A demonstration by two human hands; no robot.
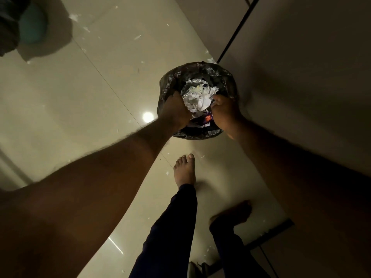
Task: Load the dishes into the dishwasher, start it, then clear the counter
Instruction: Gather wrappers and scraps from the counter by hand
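Observation:
A small round bin lined with a black plastic bag (200, 71) stands on the glossy tiled floor in the middle of the head view. Crumpled white paper and foil rubbish (197, 96) fills it, with a purple wrapper (206, 118) near the front. My left hand (174, 111) is closed on the bag's left edge. My right hand (224, 111) is closed on the bag's right edge. Both arms reach straight down to it.
Pale cabinet fronts (301, 67) with a dark seam rise right of the bin. My bare feet (184, 171) stand just behind it. White scraps (137, 37) litter the tiles. A teal object (32, 25) lies at the top left.

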